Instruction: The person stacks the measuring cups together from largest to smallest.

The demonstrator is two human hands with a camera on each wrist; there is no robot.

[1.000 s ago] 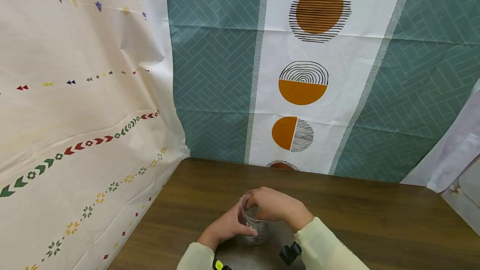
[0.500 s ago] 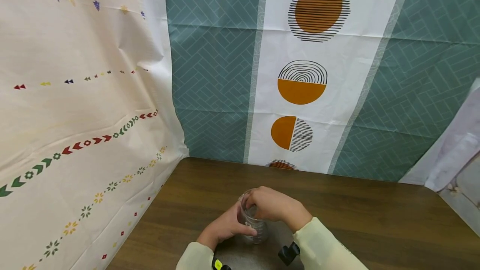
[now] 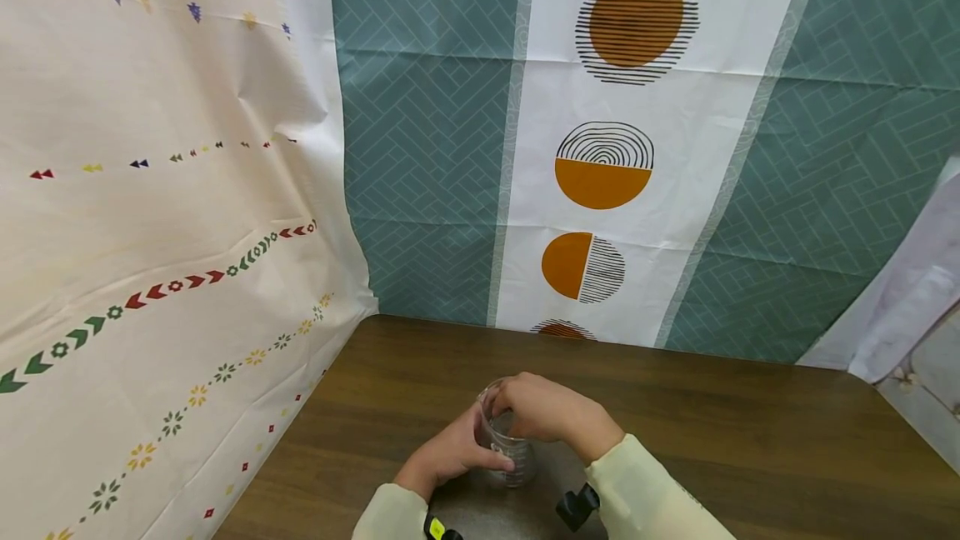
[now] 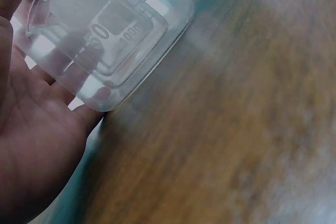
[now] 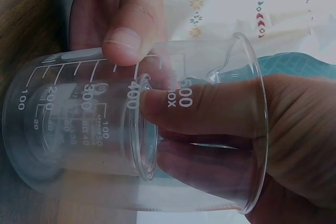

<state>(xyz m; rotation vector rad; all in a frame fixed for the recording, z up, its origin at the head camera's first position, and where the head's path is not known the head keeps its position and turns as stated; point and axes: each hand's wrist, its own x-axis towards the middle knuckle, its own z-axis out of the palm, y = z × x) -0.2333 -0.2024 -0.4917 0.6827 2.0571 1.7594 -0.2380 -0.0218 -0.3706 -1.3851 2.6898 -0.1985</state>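
A large clear glass beaker (image 3: 519,465) with white volume marks stands upright on the table in the head view. My left hand (image 3: 453,450) grips its side, with the thumb (image 5: 126,43) across the marked wall in the right wrist view. Inside it sits a smaller glass beaker (image 5: 89,148), marked up to 100. Reaching in through the large beaker's mouth, my right hand (image 3: 553,408) pinches the small beaker's rim between thumb (image 5: 205,108) and fingers. In the left wrist view the large beaker (image 4: 152,51) shows beside the left palm, its base close to the wood.
The brown wooden table (image 3: 675,423) extends to both sides of the hands. A cream patterned cloth (image 3: 187,273) hangs along the left, and a teal and white curtain (image 3: 435,190) hangs behind the far edge. A darker grey patch (image 3: 491,519) lies under the beakers.
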